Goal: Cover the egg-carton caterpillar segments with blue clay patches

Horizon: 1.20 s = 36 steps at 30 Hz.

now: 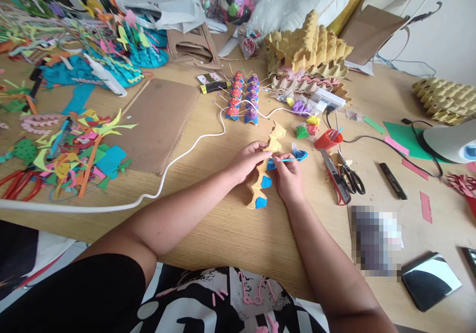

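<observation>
A strip of yellowish egg carton [256, 190] lies in front of me, with blue clay-like patches [266, 182] along its right side. My left hand [247, 162] is closed on the strip's left edge near its middle. A thin blue stick [292, 160] is pinched in my right hand [289, 177], close against the strip's right side. Just beyond those fingers sits a lump of blue clay [300, 154] with clear wrapping. Two painted egg carton strips, one red and blue [233, 97] and one purple and blue [252, 99], stand farther back with pins stuck in them.
Right of my hands are a red cup [327, 138], a utility knife [336, 177] and black scissors [351, 177]. A white cable [193, 147] crosses the table. Cardboard [159, 125] and coloured scraps [89, 149] lie left; stacked egg cartons [308, 45] stand behind.
</observation>
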Motion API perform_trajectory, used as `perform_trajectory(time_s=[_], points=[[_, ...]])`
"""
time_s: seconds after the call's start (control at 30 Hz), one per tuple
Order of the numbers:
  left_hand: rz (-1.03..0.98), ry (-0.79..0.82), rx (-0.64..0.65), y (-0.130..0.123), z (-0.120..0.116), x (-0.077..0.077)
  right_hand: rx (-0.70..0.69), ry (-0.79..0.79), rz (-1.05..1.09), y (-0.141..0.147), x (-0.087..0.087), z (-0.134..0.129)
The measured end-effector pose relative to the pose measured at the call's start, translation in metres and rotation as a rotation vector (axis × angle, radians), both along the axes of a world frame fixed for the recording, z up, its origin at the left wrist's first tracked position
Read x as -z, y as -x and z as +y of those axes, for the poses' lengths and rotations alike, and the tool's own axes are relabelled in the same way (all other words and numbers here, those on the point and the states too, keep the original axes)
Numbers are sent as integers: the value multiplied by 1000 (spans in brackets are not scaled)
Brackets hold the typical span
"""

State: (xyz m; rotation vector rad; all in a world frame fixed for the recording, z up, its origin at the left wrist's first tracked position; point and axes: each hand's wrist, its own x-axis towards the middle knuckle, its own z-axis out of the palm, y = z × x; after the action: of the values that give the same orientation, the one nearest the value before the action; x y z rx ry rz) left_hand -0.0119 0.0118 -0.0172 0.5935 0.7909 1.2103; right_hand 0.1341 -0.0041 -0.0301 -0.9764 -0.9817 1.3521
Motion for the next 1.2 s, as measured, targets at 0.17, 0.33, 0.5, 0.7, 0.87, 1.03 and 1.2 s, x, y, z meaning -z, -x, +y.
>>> perform_trajectory(time_s=[0.17, 0.33, 0.5, 0.7, 0.87, 1.03, 1.2], points=[[-3, -2, 4, 0, 0, -1, -24, 23, 60, -1, -2, 0], [29, -8, -11, 0, -1, -1, -31, 42, 86, -2, -3, 1], [32, -3, -4, 0, -1, -1, -42, 32, 68, -3, -3, 1], [20, 15, -9, 0, -1, -2, -30, 14, -5, -1, -3, 0], [23, 16, -7, 1, -1, -2, -8, -13, -45, 0, -4, 0], [27, 14, -9, 0, 0, -1, -17, -17, -25, 0, -4, -1], [20, 7, -13, 0, 0, 0, -45, 3, -12, -2, -3, -1]])
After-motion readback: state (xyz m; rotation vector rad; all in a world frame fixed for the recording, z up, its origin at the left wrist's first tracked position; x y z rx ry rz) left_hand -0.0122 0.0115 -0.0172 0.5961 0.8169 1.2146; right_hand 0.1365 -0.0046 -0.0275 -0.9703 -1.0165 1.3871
